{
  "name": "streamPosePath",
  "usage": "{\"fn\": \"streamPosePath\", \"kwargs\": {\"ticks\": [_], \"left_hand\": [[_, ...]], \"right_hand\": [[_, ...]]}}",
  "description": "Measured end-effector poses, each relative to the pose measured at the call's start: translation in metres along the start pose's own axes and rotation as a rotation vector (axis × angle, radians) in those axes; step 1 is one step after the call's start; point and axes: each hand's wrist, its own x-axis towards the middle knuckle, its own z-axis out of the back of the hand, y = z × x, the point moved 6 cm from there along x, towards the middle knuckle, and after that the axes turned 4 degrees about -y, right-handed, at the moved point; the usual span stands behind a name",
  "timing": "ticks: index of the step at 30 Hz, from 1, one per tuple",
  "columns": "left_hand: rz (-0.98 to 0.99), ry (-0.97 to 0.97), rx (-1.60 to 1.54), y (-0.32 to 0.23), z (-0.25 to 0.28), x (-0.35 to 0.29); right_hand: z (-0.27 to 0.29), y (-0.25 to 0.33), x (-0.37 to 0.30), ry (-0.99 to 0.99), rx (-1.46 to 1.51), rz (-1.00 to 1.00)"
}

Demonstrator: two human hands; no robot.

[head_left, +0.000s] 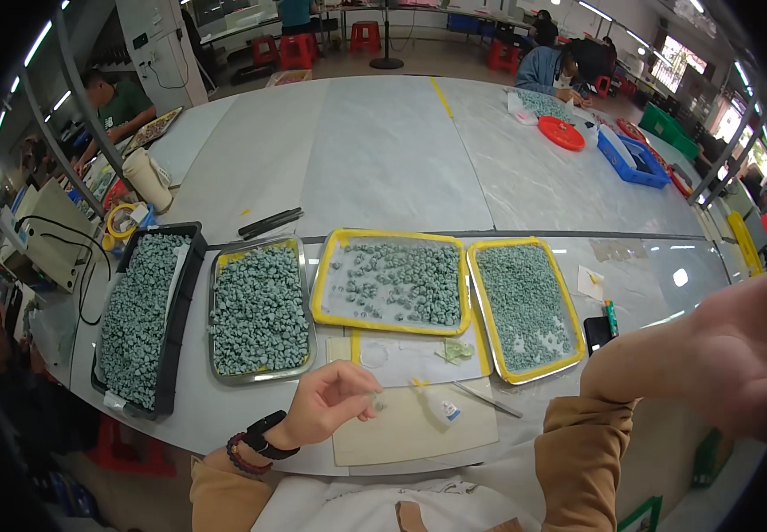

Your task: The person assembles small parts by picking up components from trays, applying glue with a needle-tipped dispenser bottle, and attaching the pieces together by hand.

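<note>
My left hand (334, 403) is over the cream board (419, 446) at the table's near edge, thumb and fingers pinched together. Something tiny and greenish shows at the fingertips, too small to name. A small white squeeze bottle (443, 411) lies on the board, with slim metal tweezers (488, 399) to its right. My right hand (738, 346) is raised close to the camera at the right rim, its fingers cut off by the dark edge. Beyond the board stand two yellow-edged trays (392, 325) (571, 297) of small grey-green pieces. A crumpled green scrap (456, 352) lies on white paper.
Further left are a metal tray (263, 378) and a black bin (173, 350), both full of grey-green pieces. Dark sticks (271, 223) lie behind them. A black phone (597, 334) lies at right. Farther off are a red lid (561, 133), a blue basket (633, 167) and seated people.
</note>
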Motion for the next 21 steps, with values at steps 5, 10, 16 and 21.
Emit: {"fn": "streamPosePath", "kwargs": {"ticks": [5,10,16,21], "left_hand": [[0.028,-0.029,-0.016,0.002,0.007,-0.007],[0.013,0.059,0.099,0.0,-0.001,0.005],[0.089,0.06,-0.026,0.013,0.003,0.007],[0.124,0.055,-0.066,0.025,0.008,0.006]], "right_hand": [[-0.179,0.029,0.016,0.087,-0.117,-0.071],[-0.241,0.058,0.014,0.241,-0.131,0.396],[-0.21,0.064,0.009,0.442,0.036,0.153],[-0.195,0.035,-0.038,-0.186,0.039,-0.286]]}}
